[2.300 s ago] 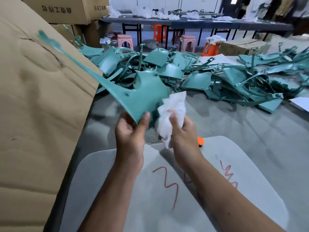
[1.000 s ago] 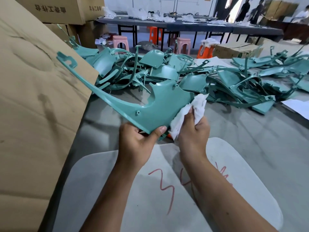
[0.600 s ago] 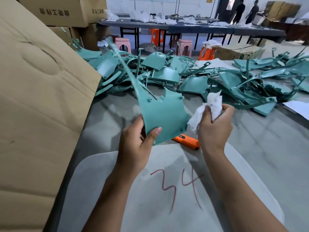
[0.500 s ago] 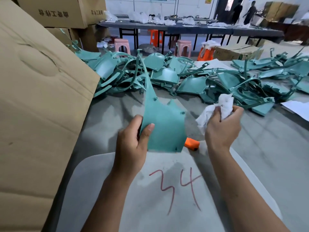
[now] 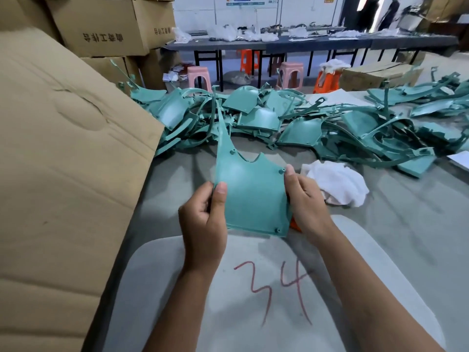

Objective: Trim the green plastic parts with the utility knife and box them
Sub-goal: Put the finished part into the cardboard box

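Fingers of both hands, left hand and right hand, pinch the green plastic part by its edges; check each rim for flash.

Two hands, one white rag, three pink stools.

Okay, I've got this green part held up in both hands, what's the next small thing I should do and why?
Probably swing the green part left toward the cardboard box. Both the left hand and right hand grip it, the white rag lies on the table, and the orange knife lies untouched underneath, so wiping looks finished.
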Available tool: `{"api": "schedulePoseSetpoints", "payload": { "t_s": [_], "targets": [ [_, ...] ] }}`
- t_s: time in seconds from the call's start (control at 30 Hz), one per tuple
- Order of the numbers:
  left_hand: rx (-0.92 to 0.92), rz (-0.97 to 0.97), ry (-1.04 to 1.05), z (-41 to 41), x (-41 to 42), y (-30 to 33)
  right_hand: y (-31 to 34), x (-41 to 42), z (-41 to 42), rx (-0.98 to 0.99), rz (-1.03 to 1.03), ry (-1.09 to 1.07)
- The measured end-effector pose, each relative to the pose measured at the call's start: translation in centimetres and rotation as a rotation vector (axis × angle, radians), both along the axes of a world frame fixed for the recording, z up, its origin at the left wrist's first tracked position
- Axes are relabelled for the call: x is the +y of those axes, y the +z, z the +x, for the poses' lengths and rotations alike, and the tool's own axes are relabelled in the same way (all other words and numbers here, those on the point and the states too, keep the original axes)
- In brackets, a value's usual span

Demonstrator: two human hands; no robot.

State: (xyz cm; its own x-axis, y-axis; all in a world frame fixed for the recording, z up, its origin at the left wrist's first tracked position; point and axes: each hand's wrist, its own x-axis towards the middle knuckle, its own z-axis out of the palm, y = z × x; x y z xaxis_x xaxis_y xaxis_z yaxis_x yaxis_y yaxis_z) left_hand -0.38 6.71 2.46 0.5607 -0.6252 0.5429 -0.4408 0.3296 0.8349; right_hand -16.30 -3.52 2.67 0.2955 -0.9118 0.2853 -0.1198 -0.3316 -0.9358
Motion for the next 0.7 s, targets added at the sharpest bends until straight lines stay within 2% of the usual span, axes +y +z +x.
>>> {"api": "schedulePoseSetpoints", "payload": {
  "t_s": [0.07, 0.17, 0.33, 0.43, 0.57, 0.63, 0.7],
  "targets": [
    [-0.046, -0.001, 0.031, -0.5, -0.4, 0.8, -0.1, -0.1, 0.0, -0.091, 0.093, 0.050],
    [-0.120, 0.044, 0.119, -1.4, -1.5, 3.0, 0.8, -0.5, -0.8, -0.333, 0.178, 0.035],
    [-0.340, 0.201, 0.141, -2.6, -2.8, 10.0, 1.6, 0.0, -0.8, -0.355, -0.065, -0.009],
    [-0.510, 0.296, 0.170, -2.5, -2.1, 14.9, 3.2, 0.8, 1.1, -0.392, -0.067, -0.101],
    [-0.663, 0.327, 0.340, 0.2, 2.7, 21.8, 9.2, 3.4, 6.5, -0.541, 0.012, 0.042],
    [-0.710, 0.367, 0.427, 2.6, 6.5, 25.0, 12.9, 5.0, 9.6, -0.623, 0.031, 0.151],
    [-0.700, 0.381, 0.478, 4.9, 10.2, 27.7, 15.9, 6.4, 12.4, -0.623, 0.006, 0.233]
  ]
}}
